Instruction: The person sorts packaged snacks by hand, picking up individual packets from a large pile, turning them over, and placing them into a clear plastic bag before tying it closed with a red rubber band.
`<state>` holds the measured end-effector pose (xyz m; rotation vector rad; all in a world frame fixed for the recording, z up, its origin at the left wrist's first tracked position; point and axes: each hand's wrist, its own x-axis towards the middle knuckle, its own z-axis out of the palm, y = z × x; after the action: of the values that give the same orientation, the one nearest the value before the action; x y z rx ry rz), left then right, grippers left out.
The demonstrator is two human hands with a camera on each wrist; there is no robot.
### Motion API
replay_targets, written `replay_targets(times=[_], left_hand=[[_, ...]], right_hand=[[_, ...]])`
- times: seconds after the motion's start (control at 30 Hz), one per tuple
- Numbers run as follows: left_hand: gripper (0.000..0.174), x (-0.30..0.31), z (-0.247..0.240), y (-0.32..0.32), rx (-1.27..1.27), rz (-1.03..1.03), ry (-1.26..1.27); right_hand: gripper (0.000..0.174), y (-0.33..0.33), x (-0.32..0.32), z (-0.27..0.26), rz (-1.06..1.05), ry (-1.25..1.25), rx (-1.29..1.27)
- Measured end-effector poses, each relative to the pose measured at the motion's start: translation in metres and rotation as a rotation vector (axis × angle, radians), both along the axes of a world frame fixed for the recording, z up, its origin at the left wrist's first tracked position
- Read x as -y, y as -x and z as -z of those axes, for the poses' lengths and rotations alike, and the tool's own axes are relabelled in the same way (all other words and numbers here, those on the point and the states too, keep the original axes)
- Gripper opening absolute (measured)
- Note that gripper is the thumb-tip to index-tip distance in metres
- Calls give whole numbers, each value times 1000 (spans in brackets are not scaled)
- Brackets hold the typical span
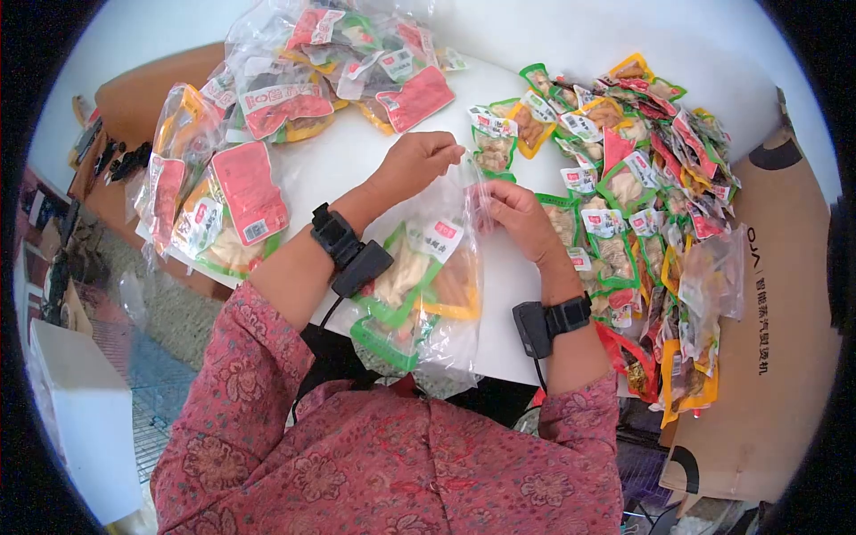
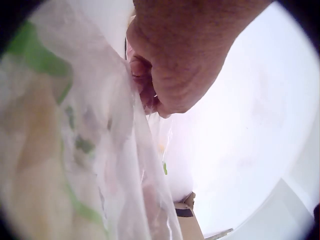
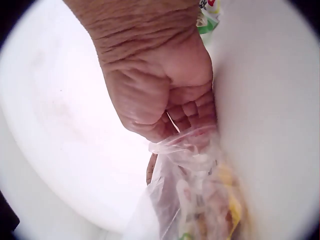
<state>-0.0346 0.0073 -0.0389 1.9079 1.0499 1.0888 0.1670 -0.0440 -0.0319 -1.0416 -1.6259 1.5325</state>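
Clear plastic shines mid-frame: a bag (image 1: pixel 459 259), its mouth pinched by left hand (image 1: pixel 415 167) and right hand (image 1: pixel 522 218). I'd grip both sides evenly, so the packets (image 1: pixel 401 278) sit low.

Dusky-red floral top (image 1: pixel 379 468); black wrist cameras (image 1: pixel 364 269) with thin, seemingly black cables (image 1: pixel 331 311).

Clear bag (image 1: pixel 453 201) w/ green- & yellow-edged pkts (image 1: pixel 406 272), pink floral top (image 1: pixel 383 464), white tbl (image 1: pixel 513 325), brown box (image 1: pixel 744 348)
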Motion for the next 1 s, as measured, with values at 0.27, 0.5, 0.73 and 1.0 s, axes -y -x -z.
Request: replay_targets(times=[0.27,0.5,0.73,1.0], left_hand=[[21,4,0,-2,29,37,125],[18,7,-4,-4,-43,-3,149],[14,4,6,-6,18,78,123],[13,5,7,-8,80,88,137]], right_hand=[[22,-1,-2,1,-38,-53,55],[22,3,-3,4,-41,-45,81],[19,1,-5,8,-55,-119,90],[17,4,-7,14,-22,-111,44]])
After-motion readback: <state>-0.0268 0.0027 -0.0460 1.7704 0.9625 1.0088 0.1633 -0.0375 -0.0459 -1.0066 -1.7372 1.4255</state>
